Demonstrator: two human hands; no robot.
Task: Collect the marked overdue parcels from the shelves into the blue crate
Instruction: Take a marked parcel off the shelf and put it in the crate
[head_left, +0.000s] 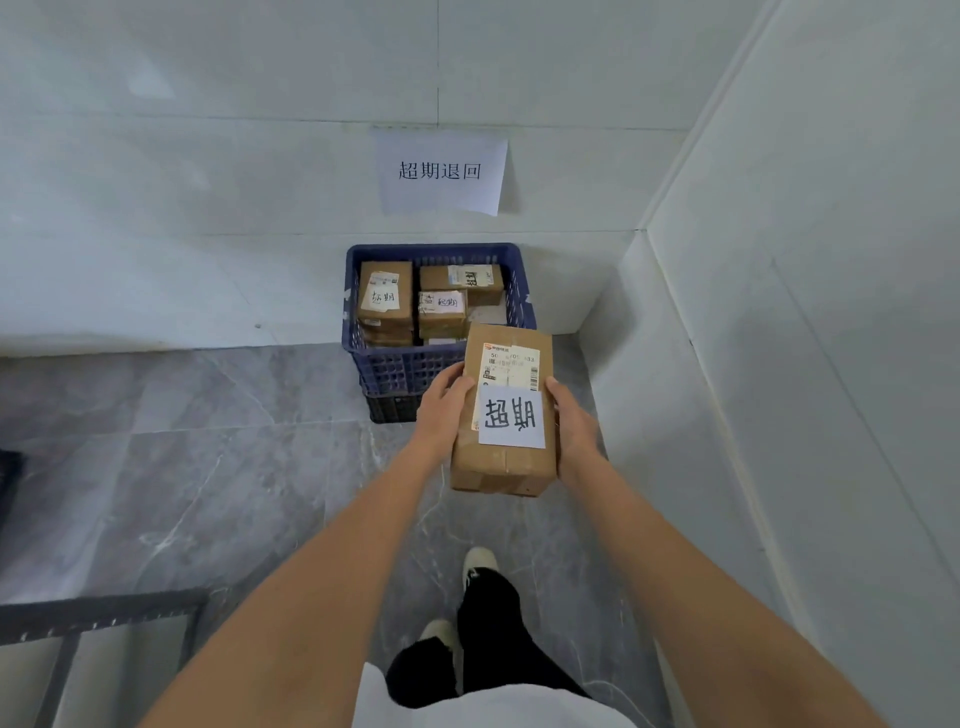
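Observation:
I hold a brown cardboard parcel (506, 467) with a shipping label and a white handwritten note on top. My left hand (441, 410) grips its left side and my right hand (574, 423) grips its right side. The parcel hangs in the air just in front of the blue crate (405, 364), overlapping its near right corner. The crate stands on the floor against the wall, on top of a darker crate. Inside lie several brown parcels (385, 301) with white handwritten notes.
A white paper sign (441, 171) with printed characters is stuck on the wall above the crate. A white wall (779, 364) runs close along the right. A dark metal shelf frame (93, 618) is at the lower left. My feet stand on grey marble floor.

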